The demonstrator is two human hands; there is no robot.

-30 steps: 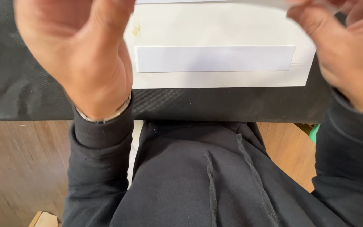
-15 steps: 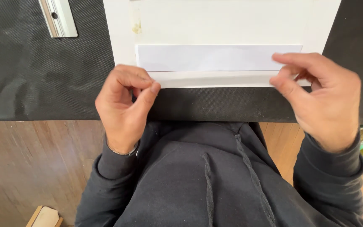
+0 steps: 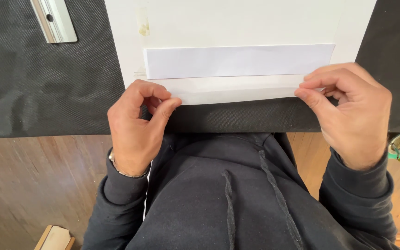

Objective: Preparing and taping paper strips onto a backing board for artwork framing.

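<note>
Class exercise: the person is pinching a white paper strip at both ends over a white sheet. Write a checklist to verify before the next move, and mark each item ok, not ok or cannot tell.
1. Left hand grips the near paper strip at its left end: ok.
2. Right hand grips its right end: ok.
3. Strip lies flat, parallel to the lavender strip above it: ok.
4. Both strips lie on the white sheet: ok.
5. Metal ruler lies apart on the black mat: ok.
6. Strip stuck down: cannot tell.
</note>
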